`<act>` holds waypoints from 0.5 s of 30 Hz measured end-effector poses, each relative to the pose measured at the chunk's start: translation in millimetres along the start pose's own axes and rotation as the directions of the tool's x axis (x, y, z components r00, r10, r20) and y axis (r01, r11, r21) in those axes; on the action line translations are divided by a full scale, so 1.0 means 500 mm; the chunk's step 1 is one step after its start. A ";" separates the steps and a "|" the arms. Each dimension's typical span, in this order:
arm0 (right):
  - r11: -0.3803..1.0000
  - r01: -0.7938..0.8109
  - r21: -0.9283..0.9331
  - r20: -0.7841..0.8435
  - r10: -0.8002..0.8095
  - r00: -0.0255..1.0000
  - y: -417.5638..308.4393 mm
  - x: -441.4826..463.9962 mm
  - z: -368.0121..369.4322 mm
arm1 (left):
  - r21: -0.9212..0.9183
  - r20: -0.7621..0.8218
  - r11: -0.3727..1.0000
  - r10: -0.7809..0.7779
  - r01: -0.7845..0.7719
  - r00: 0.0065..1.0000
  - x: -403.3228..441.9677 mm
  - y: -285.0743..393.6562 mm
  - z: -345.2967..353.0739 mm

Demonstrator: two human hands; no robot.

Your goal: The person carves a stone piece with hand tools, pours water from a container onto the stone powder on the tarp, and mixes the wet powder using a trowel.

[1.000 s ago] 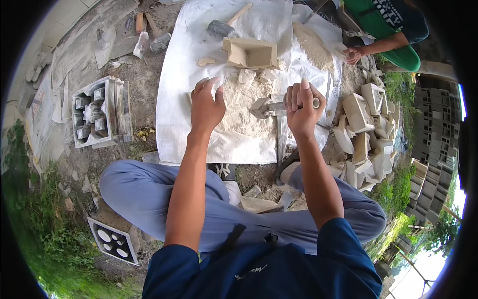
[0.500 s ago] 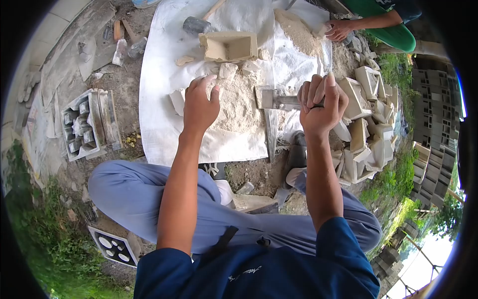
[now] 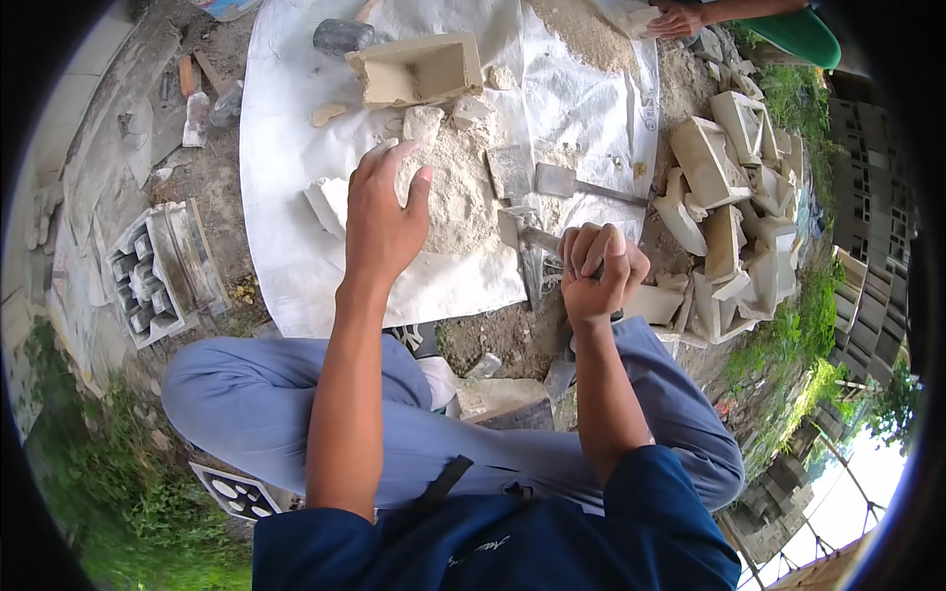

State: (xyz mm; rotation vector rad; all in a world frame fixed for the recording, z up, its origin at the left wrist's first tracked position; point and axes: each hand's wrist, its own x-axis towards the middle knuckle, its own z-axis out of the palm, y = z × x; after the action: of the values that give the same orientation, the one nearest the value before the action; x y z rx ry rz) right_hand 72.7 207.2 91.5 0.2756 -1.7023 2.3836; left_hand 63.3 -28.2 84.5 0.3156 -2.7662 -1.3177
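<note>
My left hand (image 3: pixel 384 212) hovers over or rests at the left side of a heap of pale crumbled powder (image 3: pixel 453 212), its fingers apart and nothing in them. Just beyond its fingertips lies a pale stone chunk (image 3: pixel 424 124). My right hand (image 3: pixel 601 271) is closed round the handle of a hammer-like tool (image 3: pixel 540 238), whose head points left towards the heap. A second tool with a flat metal head (image 3: pixel 557 180) and a dark handle lies on the white sheet (image 3: pixel 286 197). Beside it is a flat rectangular piece (image 3: pixel 508 172).
A hollow pale block (image 3: pixel 419 74) and a dark mallet head (image 3: pixel 343 36) lie at the back. Broken blocks (image 3: pixel 724 236) are piled to the right. A metal mould (image 3: pixel 163 271) stands left. Another person's hand (image 3: pixel 680 18) holds a pale piece at upper right.
My right hand has come down and closer to me, uncovering the second tool on the sheet. My left hand stays over the heap. The view has shifted slightly.
</note>
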 end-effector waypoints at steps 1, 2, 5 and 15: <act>0.998 -0.038 -0.045 -0.030 0.037 0.999 0.055 -0.031 -0.018 | -0.006 -0.003 1.000 0.017 -0.017 1.000 0.000 0.006 0.004; 0.993 -0.073 -0.090 -0.062 0.067 0.996 0.099 -0.048 -0.030 | -0.009 0.005 1.000 0.024 -0.024 1.000 0.000 0.011 0.008; 0.992 -0.105 -0.074 -0.114 0.096 0.989 0.104 -0.026 -0.028 | -0.019 0.021 0.999 0.027 -0.027 0.999 0.007 0.018 0.013; 0.995 -0.014 -0.100 0.008 0.015 1.000 0.028 -0.015 -0.012 | 0.046 0.009 0.999 -0.008 0.007 1.000 -0.013 -0.013 -0.003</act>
State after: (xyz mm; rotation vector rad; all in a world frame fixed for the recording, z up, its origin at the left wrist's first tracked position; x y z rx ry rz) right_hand 75.8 208.1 74.8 0.2595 -1.8269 2.3010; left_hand 71.0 -32.0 80.9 0.3239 -2.8089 -1.2618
